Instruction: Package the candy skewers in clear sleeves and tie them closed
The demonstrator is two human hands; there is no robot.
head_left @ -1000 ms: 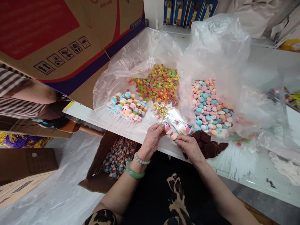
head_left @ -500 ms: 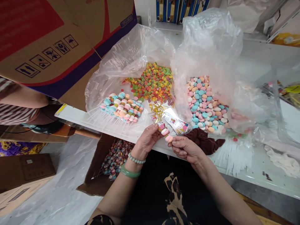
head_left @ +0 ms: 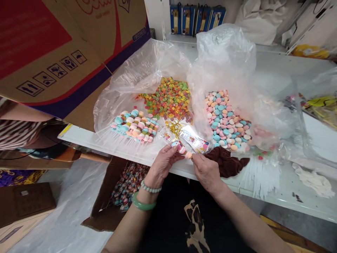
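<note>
Between my two hands lies a candy skewer [head_left: 184, 151] of pink, white and orange pieces, a brightly printed wrapper at its left end. How far the wrapper covers it I cannot tell. My left hand [head_left: 164, 160] pinches the wrapper end with thumb and fingers. My right hand [head_left: 206, 171] grips the other end, its fingers closed and partly hidden. Just beyond are gold twist ties [head_left: 176, 127] and printed clear bags [head_left: 195, 139]. Finished-looking candy skewers [head_left: 135, 125] lie in a heap on the left. A dark brown cloth [head_left: 228, 162] sits beside my right hand.
Behind lie colourful gummy rings [head_left: 170, 100] and pastel candies [head_left: 228, 123] on plastic bags. White sticks [head_left: 260, 177] rest at the right. A large carton [head_left: 86, 31] stands left, hiding part of a person in a striped sleeve. Below, a box [head_left: 96, 207] holds wrapped skewers.
The skewer has turned flatter between my hands, and my right hand has closed more around its end. The view has shifted, moving the table's things left in the picture.
</note>
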